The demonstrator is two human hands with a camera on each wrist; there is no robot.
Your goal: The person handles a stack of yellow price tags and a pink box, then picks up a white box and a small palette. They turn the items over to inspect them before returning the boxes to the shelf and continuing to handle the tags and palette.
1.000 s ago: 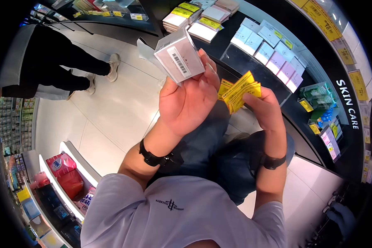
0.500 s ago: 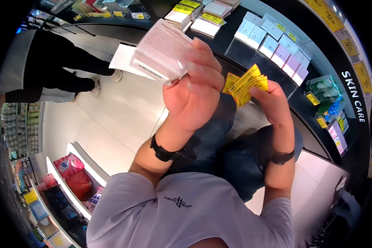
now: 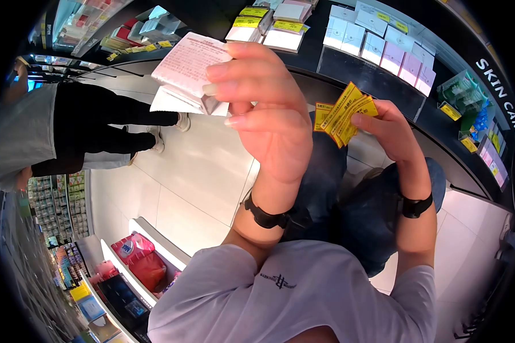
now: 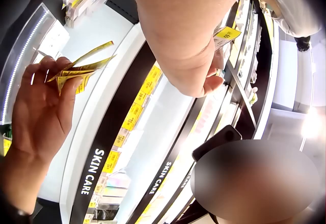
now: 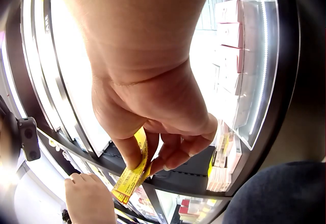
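Observation:
My left hand holds a small pinkish-white box up in front of me, fingers along its right side. Fine print covers the box face turned to me, and a white flap or card juts out under it. In the left wrist view a yellow-and-white price tag shows beside that hand's fingers. My right hand pinches a fan of yellow price tags between thumb and fingers, above my knees. The right wrist view shows these tags under the thumb.
A dark shelf marked SKIN CARE curves along the right, with white and pink boxes in a clear tray and stacked boxes beside it. Another person stands at the left. A white bin holds red packs at lower left.
The left hand has turned the box from its barcode side to its printed side and moved it left in view. The right hand keeps its fan of tags. The view has swung left.

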